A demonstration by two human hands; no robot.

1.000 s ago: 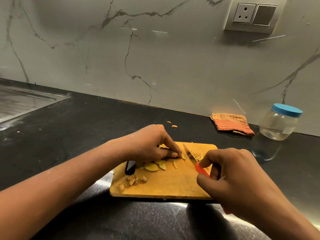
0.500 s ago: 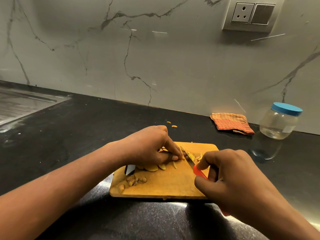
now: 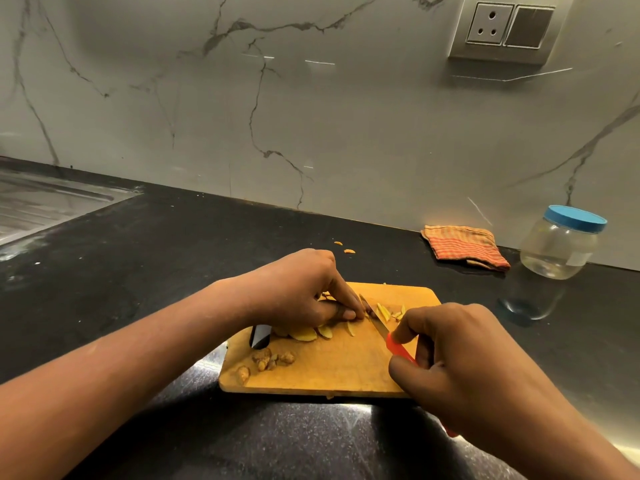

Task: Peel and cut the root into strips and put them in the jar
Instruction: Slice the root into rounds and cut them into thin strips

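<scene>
1. Head view: one wooden cutting board [image 3: 339, 372] on the black worktop [image 3: 173, 254]. The left hand [image 3: 298, 289] pins a root slice [image 3: 362, 301] with curled fingers. The right hand [image 3: 460, 368] grips one red-handled knife [image 3: 381, 329].
2. Cut strips [image 3: 384, 311] lie right of the blade.
3. One blue-lidded jar [image 3: 561, 244] stands closed, well apart at right, with one checked cloth [image 3: 464, 245] beside it.
</scene>
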